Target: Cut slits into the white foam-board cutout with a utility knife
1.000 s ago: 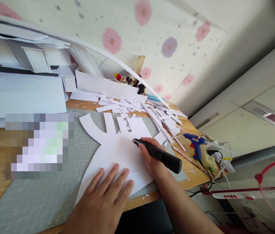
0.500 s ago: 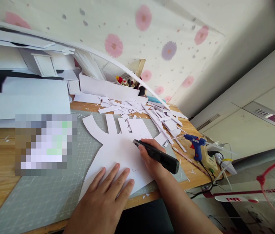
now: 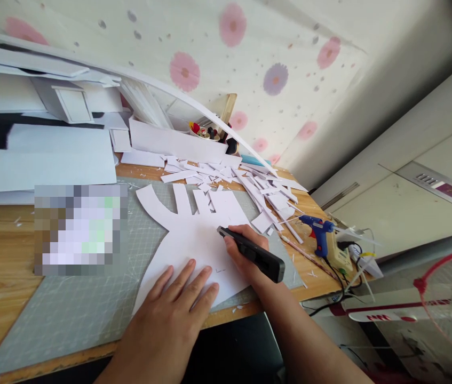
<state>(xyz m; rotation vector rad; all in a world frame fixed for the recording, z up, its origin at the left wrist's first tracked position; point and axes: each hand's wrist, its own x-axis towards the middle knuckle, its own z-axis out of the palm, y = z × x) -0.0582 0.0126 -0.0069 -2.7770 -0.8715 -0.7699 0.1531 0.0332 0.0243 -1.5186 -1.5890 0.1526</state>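
Observation:
A white board [image 3: 193, 240] with cut-out strips along its far edge lies on the grey cutting mat [image 3: 89, 314]. My left hand [image 3: 177, 309] rests flat on the board's near part, fingers spread, holding nothing. My right hand [image 3: 245, 253] is wrapped round a black utility knife [image 3: 260, 256]. The knife's tip points up and left, over the middle of the board; whether it touches the surface I cannot tell. Small pencil marks show on the board between the hands.
White offcuts [image 3: 209, 172] are heaped behind the mat and to its right. A blue glue gun [image 3: 319, 232] with cables stands at the right edge of the wooden table [image 3: 1, 293]. White boards [image 3: 41, 160] are stacked at the left. A red-rimmed fan [image 3: 450, 266] is at the right.
The whole view has shifted slightly, so most things appear a little higher and further left. Both hands keep nearly the same places on the board, the knife still in my right hand.

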